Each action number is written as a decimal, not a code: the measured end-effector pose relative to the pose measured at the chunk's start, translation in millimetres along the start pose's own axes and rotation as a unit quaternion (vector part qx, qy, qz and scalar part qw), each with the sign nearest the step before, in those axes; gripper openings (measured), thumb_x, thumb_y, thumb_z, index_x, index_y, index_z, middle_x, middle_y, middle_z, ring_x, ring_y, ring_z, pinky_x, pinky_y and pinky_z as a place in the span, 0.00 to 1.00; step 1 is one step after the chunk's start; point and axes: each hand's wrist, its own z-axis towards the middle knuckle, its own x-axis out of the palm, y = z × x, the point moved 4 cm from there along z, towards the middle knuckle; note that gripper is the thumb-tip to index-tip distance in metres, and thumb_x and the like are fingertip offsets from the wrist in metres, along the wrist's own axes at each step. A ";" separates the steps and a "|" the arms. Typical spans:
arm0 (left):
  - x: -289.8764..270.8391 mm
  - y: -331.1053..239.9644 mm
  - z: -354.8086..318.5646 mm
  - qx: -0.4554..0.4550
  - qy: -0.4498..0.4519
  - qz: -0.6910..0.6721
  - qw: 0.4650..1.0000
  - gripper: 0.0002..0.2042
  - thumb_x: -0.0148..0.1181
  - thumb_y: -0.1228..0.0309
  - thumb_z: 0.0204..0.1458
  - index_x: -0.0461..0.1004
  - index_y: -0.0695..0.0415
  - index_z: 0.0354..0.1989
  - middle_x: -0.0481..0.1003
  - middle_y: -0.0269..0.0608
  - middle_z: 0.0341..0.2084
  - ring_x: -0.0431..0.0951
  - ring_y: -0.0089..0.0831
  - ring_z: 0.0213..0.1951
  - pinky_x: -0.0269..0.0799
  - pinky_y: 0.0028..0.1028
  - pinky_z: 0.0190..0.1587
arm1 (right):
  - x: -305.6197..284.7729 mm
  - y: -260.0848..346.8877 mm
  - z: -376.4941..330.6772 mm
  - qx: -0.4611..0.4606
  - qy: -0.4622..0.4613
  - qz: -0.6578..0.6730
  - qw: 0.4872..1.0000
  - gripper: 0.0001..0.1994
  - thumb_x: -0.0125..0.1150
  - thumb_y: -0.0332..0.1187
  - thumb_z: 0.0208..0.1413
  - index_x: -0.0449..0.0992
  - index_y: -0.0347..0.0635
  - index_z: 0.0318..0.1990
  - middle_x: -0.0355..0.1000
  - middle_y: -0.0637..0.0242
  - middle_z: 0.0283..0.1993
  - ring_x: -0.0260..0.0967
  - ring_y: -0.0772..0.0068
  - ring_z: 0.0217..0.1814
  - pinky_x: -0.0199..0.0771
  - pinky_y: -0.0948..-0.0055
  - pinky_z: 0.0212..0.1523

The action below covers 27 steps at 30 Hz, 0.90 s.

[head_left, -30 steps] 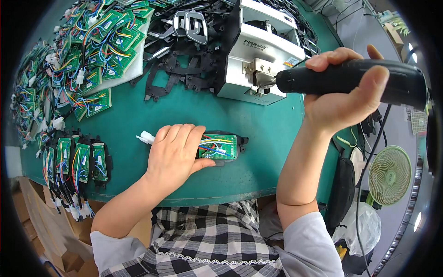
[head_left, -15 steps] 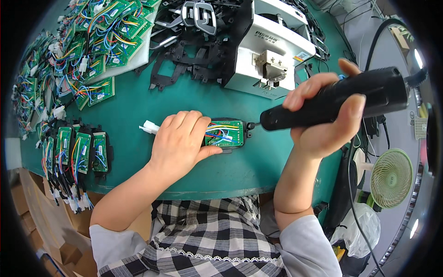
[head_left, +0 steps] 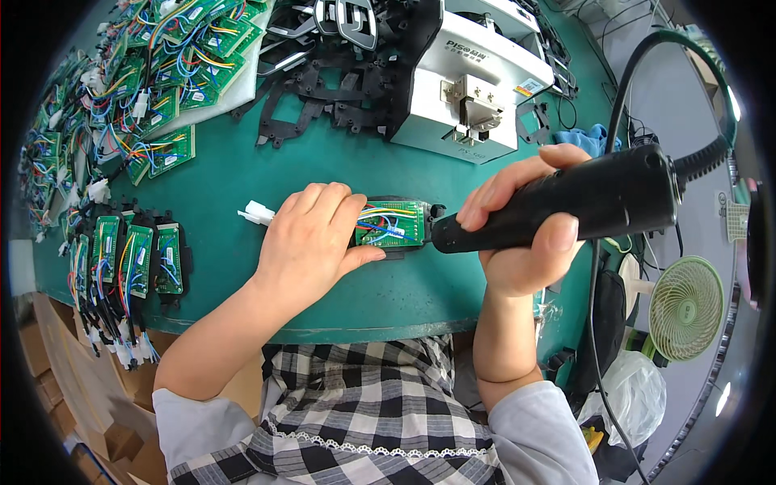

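Observation:
Under my left hand (head_left: 311,230) lies a green circuit board (head_left: 396,224) set in a black plastic frame, with coloured wires across it. The fingers wrap over its left end and the thumb presses along the near edge. A white connector (head_left: 257,212) pokes out beyond the fingers on the left. My right hand (head_left: 529,234) grips a black corded electric screwdriver (head_left: 566,202), held slanting with its nose at the right end of the board. The driver's body hides its bit tip, so contact with a screw cannot be made out.
A silver-white box-shaped machine (head_left: 461,89) stands at the back centre. Black plastic frames (head_left: 323,93) are heaped beside it. Wired circuit boards (head_left: 194,48) pile up at the far left, and several framed boards (head_left: 137,255) stand nearer. A green fan (head_left: 687,311) is at right.
My right hand has brought the screwdriver left and slightly down, its nose now close against the board's right end. My left hand still holds the board. The view has shifted slightly.

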 end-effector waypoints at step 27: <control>-4.0 -6.6 -0.3 0.026 -0.034 0.020 0.999 0.23 0.70 0.59 0.35 0.74 0.56 0.40 0.74 0.35 0.38 0.74 0.34 0.40 0.69 0.32 0.40 | 3.8 23.0 92.5 -0.154 -0.065 -0.127 0.978 0.32 0.54 0.54 0.57 0.60 0.27 0.50 0.68 0.56 0.22 0.67 0.67 0.16 0.72 0.70 0.17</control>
